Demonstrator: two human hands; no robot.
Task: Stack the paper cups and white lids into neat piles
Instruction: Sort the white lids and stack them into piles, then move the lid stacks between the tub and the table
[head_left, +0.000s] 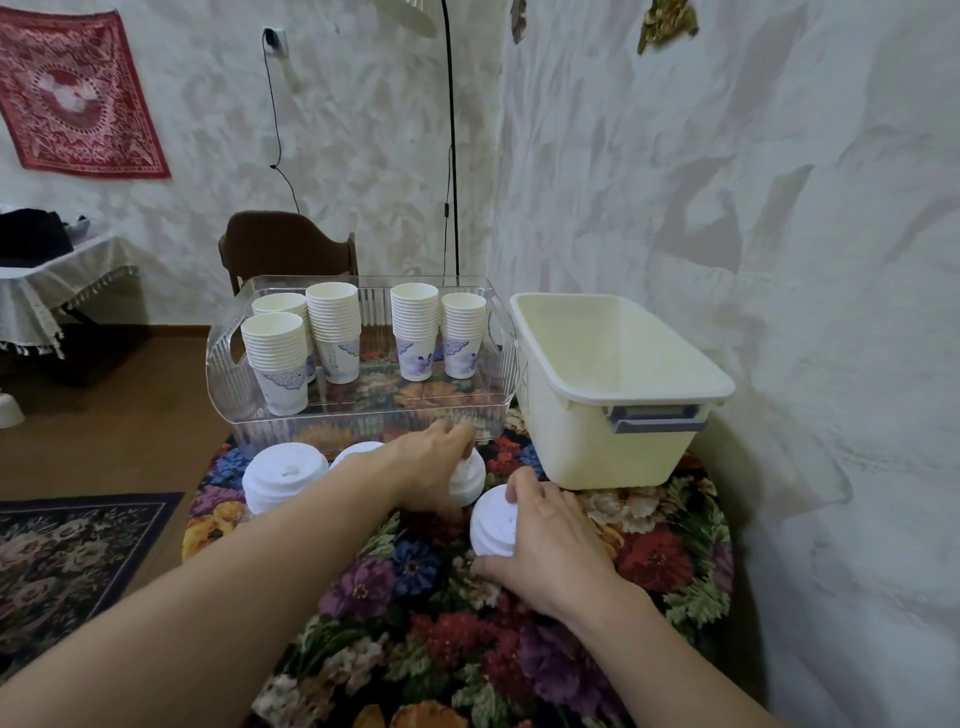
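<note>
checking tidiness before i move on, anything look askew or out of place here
Nothing spilled or damaged. The cup stacks stand upright in the clear tray; only the front-left stack leans slightly. Both hands hold lid piles.

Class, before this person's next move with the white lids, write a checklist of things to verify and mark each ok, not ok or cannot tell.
1. Right hand grips a pile of white plastic lids: ok.
2. Left hand holds a second lid pile: ok.
3. Both held piles aligned for joining: cannot tell, hands hide them.
4. Third white lid pile stands neat on the floral tablecloth: ok.
5. Paper cup stacks upright in the clear plastic tray: ok.
6. Cream plastic tub out of the hands' way: ok.
</note>
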